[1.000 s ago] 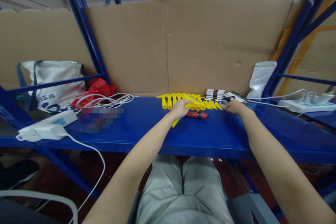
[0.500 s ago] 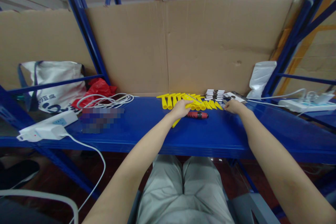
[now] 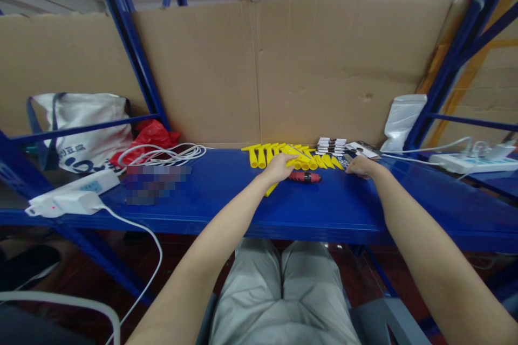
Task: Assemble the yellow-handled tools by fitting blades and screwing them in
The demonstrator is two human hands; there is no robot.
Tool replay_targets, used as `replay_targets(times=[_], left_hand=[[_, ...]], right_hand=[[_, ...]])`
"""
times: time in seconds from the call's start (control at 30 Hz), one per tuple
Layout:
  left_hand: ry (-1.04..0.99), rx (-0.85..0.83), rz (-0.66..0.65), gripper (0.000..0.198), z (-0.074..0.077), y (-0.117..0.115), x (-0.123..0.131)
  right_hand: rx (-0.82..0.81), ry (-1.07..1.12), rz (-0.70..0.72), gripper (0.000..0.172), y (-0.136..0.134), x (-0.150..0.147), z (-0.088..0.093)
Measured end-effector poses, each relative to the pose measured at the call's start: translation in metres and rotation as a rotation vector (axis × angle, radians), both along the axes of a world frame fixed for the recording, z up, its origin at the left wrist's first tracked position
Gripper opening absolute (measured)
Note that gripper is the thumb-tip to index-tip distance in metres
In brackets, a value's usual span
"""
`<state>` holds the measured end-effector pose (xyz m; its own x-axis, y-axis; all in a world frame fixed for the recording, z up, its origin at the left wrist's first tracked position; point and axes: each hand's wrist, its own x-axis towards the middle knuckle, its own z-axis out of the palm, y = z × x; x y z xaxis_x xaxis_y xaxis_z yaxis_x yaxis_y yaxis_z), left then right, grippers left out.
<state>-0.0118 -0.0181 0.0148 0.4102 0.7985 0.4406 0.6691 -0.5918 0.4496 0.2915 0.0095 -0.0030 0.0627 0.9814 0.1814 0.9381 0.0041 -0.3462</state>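
Fingers of the left hand (image 3: 277,168) are closed over a yellow piece (image 3: 271,190), its end jutting below them, long axis slanted leftward toward the desk's front edge (image 3: 291,232). Near the back edge, the farther right hand (image 3: 361,166) is curled beside a dark card (image 3: 343,161); whether anything is pinched cannot be told.

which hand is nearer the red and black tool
Left. The left hand is beside the red and black tool, by its left end; the right hand is apart, beyond its right end.
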Motion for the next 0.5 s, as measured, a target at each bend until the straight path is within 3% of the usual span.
replay_targets(times=[0.1,0.23,0.4,0.5], left_hand=[[0.006,0.005,0.001,0.043,0.000,0.001,0.000],[0.032,0.018,0.009,0.043,0.000,0.001,0.000],[0.108,0.103,0.030,0.045,-0.006,0.001,0.003],[0.111,0.130,-0.008,0.045,-0.008,-0.002,0.008]], right_hand=[[-0.161,-0.027,-0.092,0.011,-0.004,-0.006,0.004],[-0.068,0.031,-0.109,0.012,-0.010,-0.024,0.012],[0.133,0.444,0.091,0.009,-0.013,-0.062,0.017],[0.226,0.555,0.239,0.009,-0.015,-0.085,0.017]])
